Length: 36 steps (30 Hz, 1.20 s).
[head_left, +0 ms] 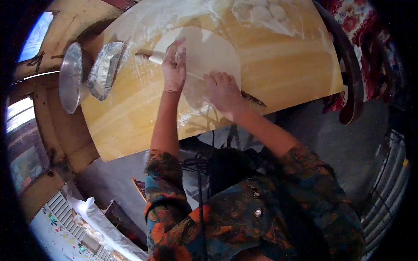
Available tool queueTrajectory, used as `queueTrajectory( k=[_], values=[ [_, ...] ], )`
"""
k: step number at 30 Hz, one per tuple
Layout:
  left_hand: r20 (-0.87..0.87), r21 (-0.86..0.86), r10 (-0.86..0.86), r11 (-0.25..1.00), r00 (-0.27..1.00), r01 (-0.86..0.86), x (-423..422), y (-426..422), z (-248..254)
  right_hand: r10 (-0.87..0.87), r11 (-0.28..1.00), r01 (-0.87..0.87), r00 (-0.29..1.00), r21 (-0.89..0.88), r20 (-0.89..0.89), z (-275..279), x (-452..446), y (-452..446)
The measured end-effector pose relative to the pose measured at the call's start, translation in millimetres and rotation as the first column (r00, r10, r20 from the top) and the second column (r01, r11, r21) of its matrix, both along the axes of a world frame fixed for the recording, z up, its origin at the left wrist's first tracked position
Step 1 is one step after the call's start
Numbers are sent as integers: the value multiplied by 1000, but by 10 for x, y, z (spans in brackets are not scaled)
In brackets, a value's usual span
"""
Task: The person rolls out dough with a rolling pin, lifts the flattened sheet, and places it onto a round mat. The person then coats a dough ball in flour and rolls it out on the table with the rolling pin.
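Observation:
A large round sheet of dough (222,52) lies flat on the floured wooden board (287,65). Across it slants a rolling pin (257,99), its dark tapered ends showing at the upper left and lower right. My left hand (175,67) rests over the pin's left part, fingers pointing away from me. Further right, my right hand (224,91) lies on the pin with its fingers bent round it. Dough is wrapped over part of the pin between the hands, or the pin is floured there; I cannot tell which.
Several dough balls (262,13) sit in flour at the board's far right. Left of the board are a metal bowl (71,78) and a floury foil-like tray (104,71). Red floral cloth (352,21) is at the right. A white plastic bag (102,224) lies lower left.

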<state>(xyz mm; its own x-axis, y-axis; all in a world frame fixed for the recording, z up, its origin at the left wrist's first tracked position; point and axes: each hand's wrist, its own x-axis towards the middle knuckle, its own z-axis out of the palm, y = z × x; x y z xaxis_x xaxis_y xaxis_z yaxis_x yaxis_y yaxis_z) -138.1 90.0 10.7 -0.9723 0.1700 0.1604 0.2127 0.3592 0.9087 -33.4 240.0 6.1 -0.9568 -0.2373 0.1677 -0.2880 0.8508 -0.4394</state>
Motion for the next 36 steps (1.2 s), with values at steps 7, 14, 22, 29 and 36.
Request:
queueTrajectory(
  k=[7, 14, 22, 29, 36],
  values=[
    [-231, -727, -299, 686, 926, 40, 663, -612, 73, 295, 955, -295, 955, -3, -26, -30, -34, 462],
    [-42, -619, -282, 761, 958, 197, 1531, -510, 122, 342, 882, -304, 938, 361, -46, -84, 582, 717],
    [-51, -795, -33, 606, 998, -20, 1468, -609, 17, 172, 915, -191, 981, 355, 85, -16, 92, 570],
    [-336, -817, 126, 453, 933, -356, -27, -760, -363, -1, 941, 70, 979, 331, -203, -266, -1319, 221],
    [123, -819, 28, 567, 992, 86, 1330, -715, -147, 284, 895, -333, 938, 297, 197, -42, -101, 720]
  ],
)
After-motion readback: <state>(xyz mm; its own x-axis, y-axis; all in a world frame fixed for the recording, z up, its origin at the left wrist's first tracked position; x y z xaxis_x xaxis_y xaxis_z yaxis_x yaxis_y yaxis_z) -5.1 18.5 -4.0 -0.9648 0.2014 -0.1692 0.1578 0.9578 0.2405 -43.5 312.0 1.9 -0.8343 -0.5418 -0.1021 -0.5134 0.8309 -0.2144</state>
